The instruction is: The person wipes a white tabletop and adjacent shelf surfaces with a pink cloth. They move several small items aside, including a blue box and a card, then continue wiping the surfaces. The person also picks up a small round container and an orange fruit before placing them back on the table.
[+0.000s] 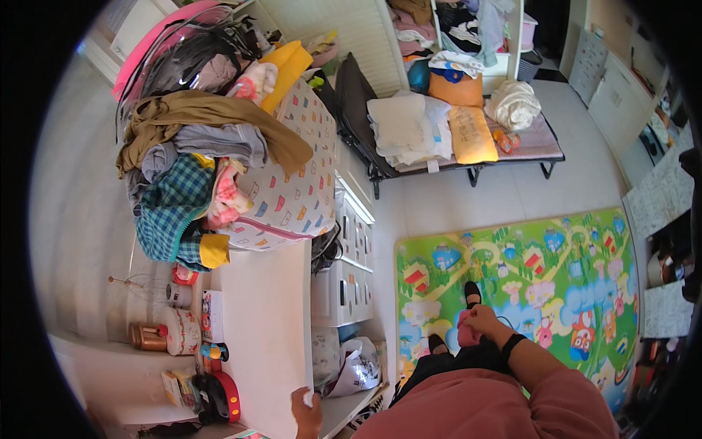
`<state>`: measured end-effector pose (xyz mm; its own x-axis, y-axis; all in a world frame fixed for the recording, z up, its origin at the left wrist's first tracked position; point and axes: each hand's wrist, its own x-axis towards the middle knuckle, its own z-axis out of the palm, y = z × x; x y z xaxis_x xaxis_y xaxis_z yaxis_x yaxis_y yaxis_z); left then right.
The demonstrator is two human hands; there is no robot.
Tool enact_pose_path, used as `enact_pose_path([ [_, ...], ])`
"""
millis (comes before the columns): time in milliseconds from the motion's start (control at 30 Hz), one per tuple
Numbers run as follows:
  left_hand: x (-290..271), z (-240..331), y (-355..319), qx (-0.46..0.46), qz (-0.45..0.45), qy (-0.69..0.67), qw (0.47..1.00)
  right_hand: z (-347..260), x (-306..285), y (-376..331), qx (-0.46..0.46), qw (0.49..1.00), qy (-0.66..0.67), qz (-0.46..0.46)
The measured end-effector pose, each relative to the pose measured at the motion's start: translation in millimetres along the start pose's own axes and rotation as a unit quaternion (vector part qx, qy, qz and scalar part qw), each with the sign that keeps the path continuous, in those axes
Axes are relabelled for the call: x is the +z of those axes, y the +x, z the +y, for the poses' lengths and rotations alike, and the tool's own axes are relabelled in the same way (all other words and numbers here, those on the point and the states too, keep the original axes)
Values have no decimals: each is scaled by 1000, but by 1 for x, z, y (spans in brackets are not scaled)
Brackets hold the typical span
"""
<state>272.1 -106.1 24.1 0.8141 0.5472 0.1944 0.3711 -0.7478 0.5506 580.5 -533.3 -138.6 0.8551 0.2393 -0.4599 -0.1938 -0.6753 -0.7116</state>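
Observation:
My right hand point(482, 322) is closed around a small pink thing point(467, 334), perhaps cloth, in front of my body above the play mat. A thin dark cord or strap shows beside that hand, and a black band point(515, 344) is round the wrist. At the lower edge, my left hand point(306, 415) is beside the front edge of the white desk point(267, 329). Its fingers are curled, with a small white piece point(308, 399) between thumb and fingers; what that piece is I cannot make out.
Clothes point(175, 190) are heaped on a patterned storage bag point(292, 175) on the desk. Beyond the colourful mat point(512, 293), a folding bed point(534, 146) carries pillows and bedding. White drawers point(344, 293) and plastic bags point(358, 366) stand beside the desk. A round tin point(181, 331) sits left.

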Motion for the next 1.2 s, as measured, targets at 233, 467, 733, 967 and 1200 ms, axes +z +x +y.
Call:
enact_pose_path([
  [233, 94, 148, 73, -114, -50, -156, 980, -64, -69, 65, -7, 984, 160, -82],
  [467, 164, 249, 143, -208, -109, -331, 914, -182, -117, 123, -91, 935, 281, -199],
  [733, 190, 321, 201, -226, -57, -524, 819, -279, -118, 143, -110, 785, 291, -536],
  [967, 171, 327, 195, -389, -21, -429, 815, -288, -115, 152, -317, 826, 76, -460],
  [1200, 125, 273, 215, -347, 10, -439, 829, -311, -91, 157, -242, 871, 145, -403],
])
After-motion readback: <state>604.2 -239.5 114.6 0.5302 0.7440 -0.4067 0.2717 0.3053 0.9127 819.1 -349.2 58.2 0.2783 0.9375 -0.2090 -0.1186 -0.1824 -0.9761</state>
